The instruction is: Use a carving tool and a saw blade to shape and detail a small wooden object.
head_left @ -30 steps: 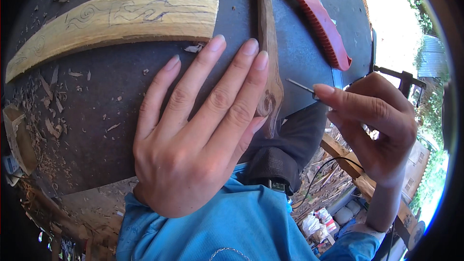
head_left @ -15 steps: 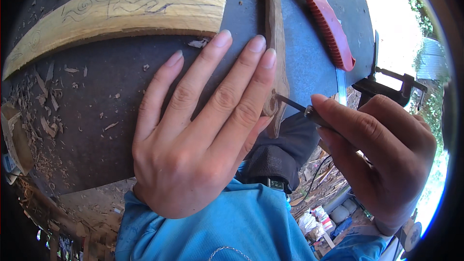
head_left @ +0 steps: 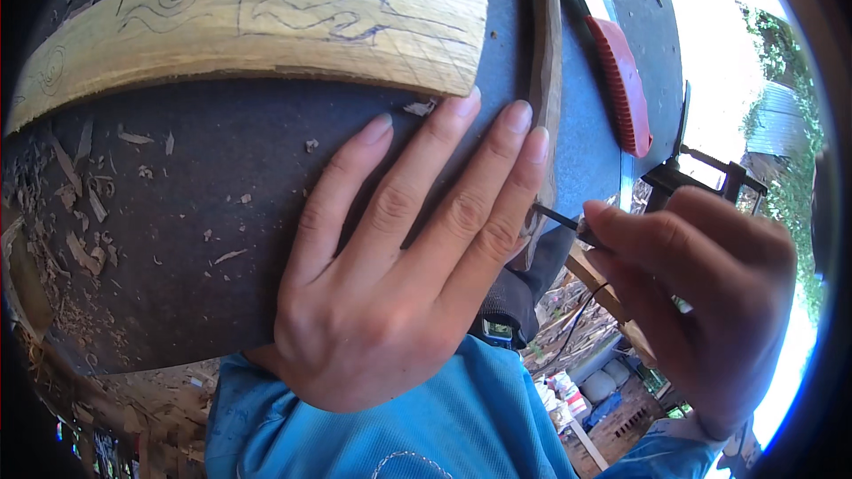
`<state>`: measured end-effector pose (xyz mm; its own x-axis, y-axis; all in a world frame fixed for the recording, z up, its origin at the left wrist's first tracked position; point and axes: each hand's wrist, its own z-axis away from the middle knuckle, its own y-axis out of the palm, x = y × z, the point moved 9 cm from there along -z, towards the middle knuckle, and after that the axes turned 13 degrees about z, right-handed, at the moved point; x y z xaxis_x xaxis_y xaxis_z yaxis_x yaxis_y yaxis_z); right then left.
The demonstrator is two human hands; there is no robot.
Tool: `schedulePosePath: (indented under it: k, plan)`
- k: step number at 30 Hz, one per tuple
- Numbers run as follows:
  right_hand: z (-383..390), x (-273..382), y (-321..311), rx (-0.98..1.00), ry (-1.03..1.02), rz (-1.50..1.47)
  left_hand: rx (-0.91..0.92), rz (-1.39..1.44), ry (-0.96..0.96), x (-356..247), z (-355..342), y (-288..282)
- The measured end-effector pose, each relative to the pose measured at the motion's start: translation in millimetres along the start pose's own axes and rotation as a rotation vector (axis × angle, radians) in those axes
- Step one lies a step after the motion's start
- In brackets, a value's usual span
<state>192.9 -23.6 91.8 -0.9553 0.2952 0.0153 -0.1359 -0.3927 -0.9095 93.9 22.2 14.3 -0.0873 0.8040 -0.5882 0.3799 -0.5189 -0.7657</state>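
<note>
My left hand [head_left: 399, 293] lies with its fingers stretched out over the dark work surface [head_left: 177, 248], index fingertip against a narrow brown carved wooden strip [head_left: 545, 53]; its thumb is hidden. My right hand [head_left: 697, 284] pinches a thin metal-tipped carving tool [head_left: 555, 217], whose point rests at the strip's lower end, beside my left index finger. Just above my left fingertips, a pale curved board [head_left: 293, 35] bears pencilled scroll lines.
A red-handled tool [head_left: 619, 84] lies right of the strip. A black clamp [head_left: 737, 179] grips near the right edge. Shavings [head_left: 89, 248] are scattered at the left. Below the edge are wooden beams [head_left: 599, 288] and a bright, cluttered yard beyond.
My right hand has brought the tool left and down onto the strip. The view has shifted, so the board, strip and my left hand appear farther right.
</note>
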Motion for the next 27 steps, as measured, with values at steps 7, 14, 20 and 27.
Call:
schedulePosePath:
  k: [7,14,20,27]
  plan:
    - [5.8,-51.8,44.6,0.192,0.312,-0.767,-0.022,0.033,0.107,2.2,-0.9,4.7]
    - [11.8,-19.7,7.3,-0.031,-0.074,-0.036,-0.238,-0.034,0.365,7.4,12.2,12.6]
    - [-1.5,-9.1,3.6,0.06,-0.011,0.013,-0.127,-0.041,0.277,6.0,5.1,8.3]
    - [24.4,-28.9,16.9,-0.13,0.124,-0.191,-0.135,0.011,0.257,-0.7,1.7,-0.1]
